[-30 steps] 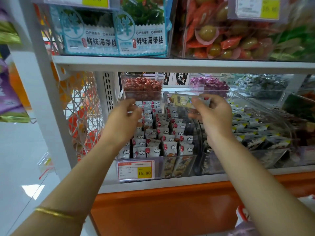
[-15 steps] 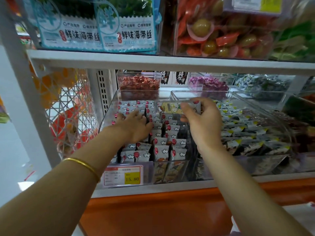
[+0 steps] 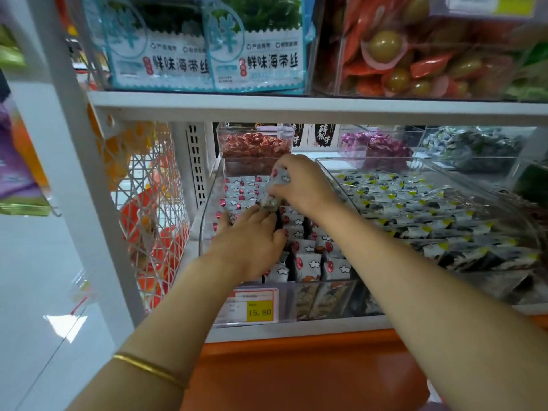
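Two bare hands reach into one clear plastic bin [image 3: 207, 203] at the left end of the white metal shelf [image 3: 296, 330], just right of a white wire mesh side panel [image 3: 142, 209]. A thin gold bangle [image 3: 148, 369] sits on the left forearm. The left hand [image 3: 249, 241] lies palm down near the bin's left wall, its fingers stretched flat over the upright rows of small white snack packets with red dots [image 3: 310, 264] and curled round nothing. Just past its fingertips, toward the bin's back edge, a single white foil packet with a red dot [image 3: 278, 180] stands lifted above the rows. Whether its lower end touches the left index finger I cannot tell. The right hand [image 3: 305, 188] pinches that packet's top between thumb and curled fingers. A yellow and white price tag [image 3: 252, 305] hangs at the bin's front edge. Further right, a second clear bin [image 3: 385, 161] holds white packets with yellow corners [image 3: 415, 209].
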Motion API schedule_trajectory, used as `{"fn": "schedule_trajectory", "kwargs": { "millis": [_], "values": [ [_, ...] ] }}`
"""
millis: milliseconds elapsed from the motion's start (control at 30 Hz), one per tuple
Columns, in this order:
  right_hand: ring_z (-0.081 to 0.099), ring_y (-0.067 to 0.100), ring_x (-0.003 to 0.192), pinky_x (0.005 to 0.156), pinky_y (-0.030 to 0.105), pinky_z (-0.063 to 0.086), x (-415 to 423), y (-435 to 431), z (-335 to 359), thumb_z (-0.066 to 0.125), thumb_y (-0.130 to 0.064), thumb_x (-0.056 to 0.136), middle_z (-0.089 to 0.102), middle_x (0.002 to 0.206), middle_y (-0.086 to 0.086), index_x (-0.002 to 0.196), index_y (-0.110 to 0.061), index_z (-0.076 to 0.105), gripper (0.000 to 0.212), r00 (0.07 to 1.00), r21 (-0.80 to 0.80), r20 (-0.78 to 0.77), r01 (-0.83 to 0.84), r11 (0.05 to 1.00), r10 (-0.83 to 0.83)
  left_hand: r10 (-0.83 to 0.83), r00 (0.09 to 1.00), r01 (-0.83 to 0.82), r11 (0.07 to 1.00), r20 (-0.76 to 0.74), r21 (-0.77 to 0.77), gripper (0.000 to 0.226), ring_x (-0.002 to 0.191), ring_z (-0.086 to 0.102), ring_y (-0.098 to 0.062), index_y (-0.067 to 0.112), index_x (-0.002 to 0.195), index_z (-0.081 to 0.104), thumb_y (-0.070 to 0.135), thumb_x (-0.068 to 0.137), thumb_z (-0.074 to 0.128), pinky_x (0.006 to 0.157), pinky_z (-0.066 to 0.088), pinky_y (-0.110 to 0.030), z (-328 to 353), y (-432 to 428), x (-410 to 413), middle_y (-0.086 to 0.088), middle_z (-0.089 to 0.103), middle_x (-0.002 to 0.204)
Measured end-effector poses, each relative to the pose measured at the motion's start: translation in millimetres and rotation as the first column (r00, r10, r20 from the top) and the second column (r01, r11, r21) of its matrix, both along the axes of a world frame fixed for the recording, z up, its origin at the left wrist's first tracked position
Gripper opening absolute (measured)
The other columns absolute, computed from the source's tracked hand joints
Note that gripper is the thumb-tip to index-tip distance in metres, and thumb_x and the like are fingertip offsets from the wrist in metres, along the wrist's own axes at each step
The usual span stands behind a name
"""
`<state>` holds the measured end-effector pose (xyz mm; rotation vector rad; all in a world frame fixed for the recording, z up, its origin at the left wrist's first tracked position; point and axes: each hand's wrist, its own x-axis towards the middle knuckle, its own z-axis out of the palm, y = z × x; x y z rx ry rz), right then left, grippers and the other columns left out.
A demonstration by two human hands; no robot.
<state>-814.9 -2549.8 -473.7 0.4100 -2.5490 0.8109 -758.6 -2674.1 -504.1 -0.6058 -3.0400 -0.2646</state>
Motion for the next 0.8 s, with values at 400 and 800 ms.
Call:
{"fn": "schedule_trajectory", "kwargs": {
  "millis": [400,800],
  "values": [
    [0.054,0.019,0.114,0.098,0.04,0.044,-21.8,-6.7,1.8,0.045,0.0,0.09,0.064,0.119,0.002,0.105,-0.017,0.069,0.033,0.951,0.3,0.308,-0.113,0.947,0.015,0.08,0.996,-0.079,0.997,0.037,-0.02,0.064,0.144,-0.012,-0.019,0.009,0.149,0.004,0.044,0.098,0.019,0.117,-0.004,-0.045,5.3,-9.8,3.6,-0.008,-0.006,0.158],
    [0.048,0.025,0.116,0.093,0.036,0.043,-56.6,-20.2,-6.4,0.068,-0.017,0.083,0.064,0.108,0.003,0.082,-0.019,0.067,0.002,0.983,0.418,0.128,0.067,0.906,-0.132,0.086,0.993,-0.086,0.996,0.08,-0.007,0.063,0.144,-0.012,-0.022,0.007,0.149,0.004,0.042,0.098,0.02,0.117,-0.006,-0.046,9.4,-9.2,6.6,-0.01,-0.007,0.158]
  ]
}}
